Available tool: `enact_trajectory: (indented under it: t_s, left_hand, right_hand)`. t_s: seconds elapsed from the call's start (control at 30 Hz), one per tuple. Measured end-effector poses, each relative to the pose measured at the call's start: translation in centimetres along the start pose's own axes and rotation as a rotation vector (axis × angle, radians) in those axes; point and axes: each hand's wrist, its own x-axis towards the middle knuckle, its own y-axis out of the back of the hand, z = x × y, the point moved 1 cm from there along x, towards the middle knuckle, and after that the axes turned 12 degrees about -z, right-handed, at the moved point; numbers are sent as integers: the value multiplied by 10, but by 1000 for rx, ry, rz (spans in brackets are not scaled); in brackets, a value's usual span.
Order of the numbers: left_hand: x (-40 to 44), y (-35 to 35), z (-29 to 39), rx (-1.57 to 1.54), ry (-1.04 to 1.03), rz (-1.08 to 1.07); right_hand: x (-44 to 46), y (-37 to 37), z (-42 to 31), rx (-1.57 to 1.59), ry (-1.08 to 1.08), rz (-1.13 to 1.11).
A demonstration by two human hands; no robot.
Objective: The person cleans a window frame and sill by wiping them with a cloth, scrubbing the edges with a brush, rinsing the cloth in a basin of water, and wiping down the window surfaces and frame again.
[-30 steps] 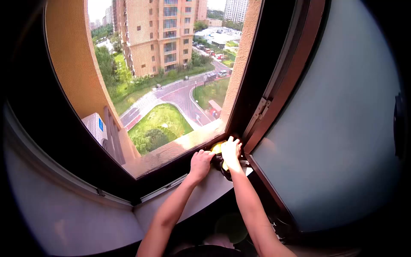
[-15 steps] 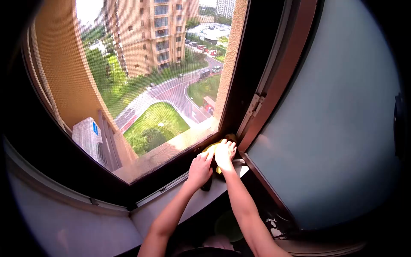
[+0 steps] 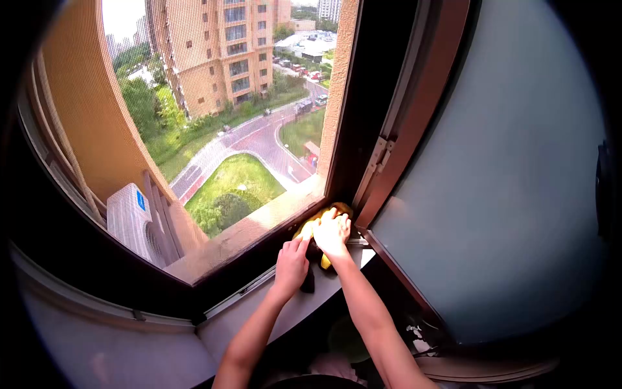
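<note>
A yellow item [image 3: 325,262], too bright and too covered to name, lies in the lower right corner of the window frame. My right hand [image 3: 332,233] rests over it with its fingers spread forward. To its left, my left hand [image 3: 291,264] touches the item's near left end with its fingertips; what is between those fingers is hidden. Something black [image 3: 308,281] hangs below my left hand, over the white sill [image 3: 259,298]. Part of the yellow item shows beyond my fingers and below my right palm.
A window screen [image 3: 227,129] fills the frame in front, with buildings and lawn outside. An opened frosted sash [image 3: 492,194] stands at the right, joined by a metal hinge [image 3: 382,154]. An outdoor unit [image 3: 133,220] sits beyond the screen at lower left.
The view has shifted, so the window scene sits farther left. Both hands have moved slightly left in the picture, and more of the yellow item shows around them.
</note>
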Motion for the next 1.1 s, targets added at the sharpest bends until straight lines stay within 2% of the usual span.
enact_trajectory:
  t_s: [0.03,0.1,0.13,0.23,0.27,0.3,0.37,0.4,0.43,0.5,0.57,0.7,0.77,0.83,0.9,1.1]
  left_hand:
    - [2,0,-2,10,-2,-1]
    - [7,-2,-1,46,-44,35]
    - [10,-3,0,50,-47,33]
    - [13,-3,1,36,-42,65]
    - [6,-3,2,22,-30,41]
    - [7,-2,3,8,-30,32]
    - [6,-5,2,9,-15,58]
    - [5,-6,2,3,-5,46]
    - [8,-5,2,1,-1,39]
    - [13,-4,2,-2,-32,42]
    - [24,-5,0,-3,-57,52]
    - [9,-4,-7,23,-95,18]
    - [7,-4,-12,12,-67,26]
    - [10,-1,-8,-39,-68,6]
    - [14,0,-8,-43,-65,14]
    - [14,1,-5,0,-54,37]
  right_hand:
    - [1,-2,2,-30,-5,24]
    - [18,13,9,23,-88,-180]
    - [25,8,10,74,-108,-188]
    - [18,-2,2,110,-120,-2]
    - [14,-12,7,106,-69,128]
    - [2,-2,7,104,-16,83]
    - [-4,-26,11,117,14,255]
    - [-6,-11,8,169,-27,76]
    - [1,-6,5,173,-28,84]
    - [19,1,1,174,-192,-120]
    - [22,-3,-10,78,-254,-27]
    - [9,1,-1,-21,-147,104]
    - [6,-13,-6,-96,-124,255]
    - [12,-1,0,-91,-134,92]
    - [17,3,-1,-92,-145,46]
    - [11,-7,1,44,-155,134]
